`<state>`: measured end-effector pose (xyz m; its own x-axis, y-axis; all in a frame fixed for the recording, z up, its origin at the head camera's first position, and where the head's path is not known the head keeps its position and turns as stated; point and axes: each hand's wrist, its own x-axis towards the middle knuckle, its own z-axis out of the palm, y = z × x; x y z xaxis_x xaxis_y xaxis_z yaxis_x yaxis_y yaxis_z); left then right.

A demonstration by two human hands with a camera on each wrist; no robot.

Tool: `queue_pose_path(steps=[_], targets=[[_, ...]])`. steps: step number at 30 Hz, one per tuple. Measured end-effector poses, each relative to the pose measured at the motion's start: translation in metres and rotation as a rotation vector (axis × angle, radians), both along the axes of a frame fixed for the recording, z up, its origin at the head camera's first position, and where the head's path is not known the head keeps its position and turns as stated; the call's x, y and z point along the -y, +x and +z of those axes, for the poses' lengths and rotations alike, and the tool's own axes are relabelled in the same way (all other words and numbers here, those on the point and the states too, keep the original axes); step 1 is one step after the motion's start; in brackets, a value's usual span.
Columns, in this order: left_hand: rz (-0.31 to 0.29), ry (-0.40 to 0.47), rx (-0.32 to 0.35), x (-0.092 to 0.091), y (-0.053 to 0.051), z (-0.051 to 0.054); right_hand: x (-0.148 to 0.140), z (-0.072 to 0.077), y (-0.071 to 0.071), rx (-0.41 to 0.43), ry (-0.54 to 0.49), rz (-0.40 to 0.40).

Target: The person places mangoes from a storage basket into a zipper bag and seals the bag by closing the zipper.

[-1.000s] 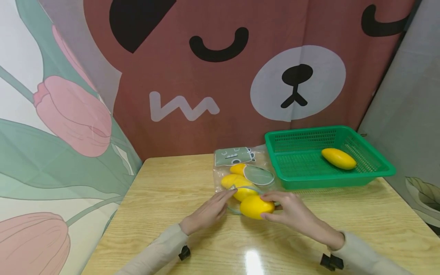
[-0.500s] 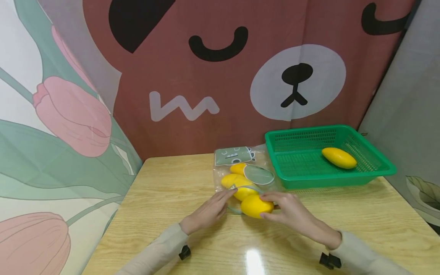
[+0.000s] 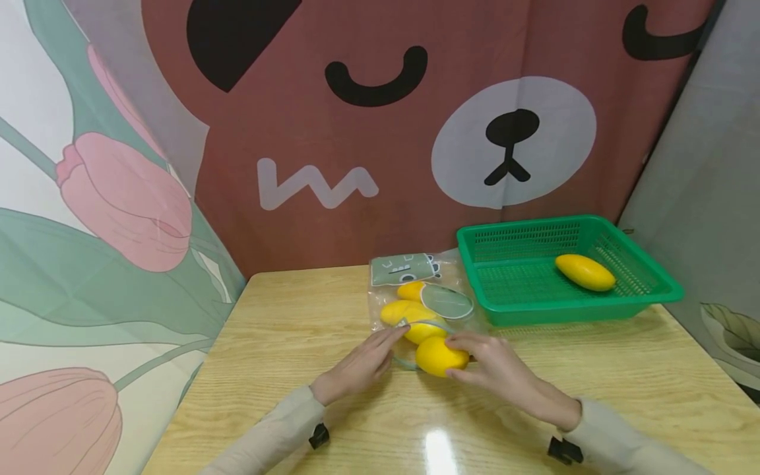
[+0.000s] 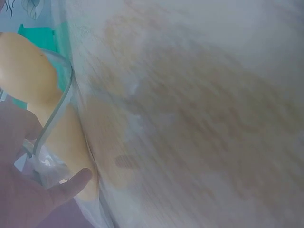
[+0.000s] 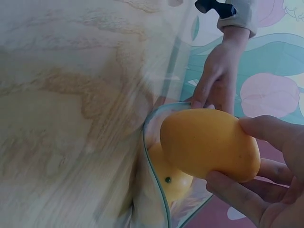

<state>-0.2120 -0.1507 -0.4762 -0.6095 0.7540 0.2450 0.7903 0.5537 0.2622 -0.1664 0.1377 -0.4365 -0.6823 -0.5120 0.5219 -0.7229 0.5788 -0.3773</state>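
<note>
A clear zip bag [image 3: 380,290] with a green cartoon print lies on the table, its grey-green rim spread wide. Inside are yellow mangoes, one [image 3: 410,290] towards the closed end and another [image 3: 398,312] by the mouth. My left hand [image 3: 359,369] pinches the bag's rim at the left side of the opening. In my right hand [image 3: 495,366] is another mango [image 3: 436,357], gripped between thumb and fingers at the mouth of the bag. The right wrist view shows this mango [image 5: 206,142] in front of the opening, overlapping the mango behind it [image 5: 166,178].
A green plastic basket [image 3: 522,307] stands at the back right, next to the bag, with one mango [image 3: 585,272] in it. Behind the wooden table [image 3: 285,330] hangs a curtain [image 3: 356,231] with a bear print.
My right hand has shifted slightly left with its mango, closer into the bag's mouth. The left hand stays in place on the rim.
</note>
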Motion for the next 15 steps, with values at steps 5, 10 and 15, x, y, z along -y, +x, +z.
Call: queue_pose_path(steps=[5, 10, 15], targets=[[-0.010, 0.009, -0.006, 0.0002, -0.0003, -0.0009, 0.0042, -0.0027, 0.0004, -0.002, 0.027, -0.015], [0.002, 0.003, 0.012, -0.0001, -0.0007, -0.0009, 0.0076, -0.0050, -0.0002, -0.036, 0.036, -0.026], [-0.003, 0.010, -0.010, -0.0007, -0.0015, -0.0012, 0.0100, -0.0070, -0.0002, -0.053, 0.052, -0.044]])
